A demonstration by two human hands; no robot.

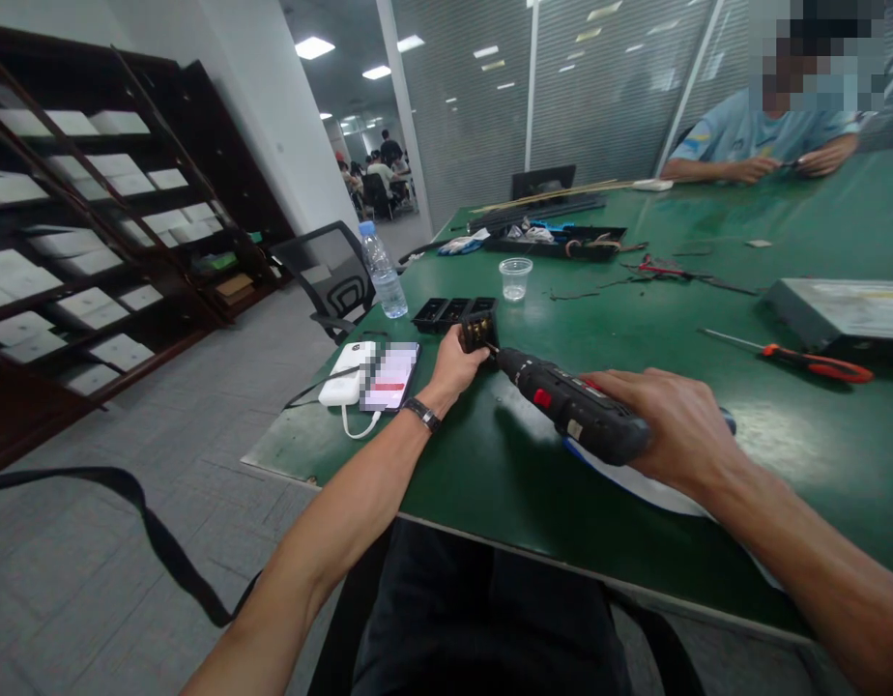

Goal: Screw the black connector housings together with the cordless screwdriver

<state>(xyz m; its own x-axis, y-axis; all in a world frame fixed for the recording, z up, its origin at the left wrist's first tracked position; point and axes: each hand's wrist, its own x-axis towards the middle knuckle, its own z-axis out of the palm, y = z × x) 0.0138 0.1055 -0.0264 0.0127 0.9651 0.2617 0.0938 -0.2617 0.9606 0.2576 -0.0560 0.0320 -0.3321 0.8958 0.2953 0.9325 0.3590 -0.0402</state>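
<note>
My left hand is closed around a small black socket part, holding it upright on the green table. In my right hand is a black cordless electric screwdriver with a red switch. Its tip points left and meets the socket part. A row of similar black socket parts lies just beyond my left hand.
A phone and white power bank lie left of my hand. A water bottle, a plastic cup, an orange-handled screwdriver, a grey box and a black tray are further out. Another person sits far right.
</note>
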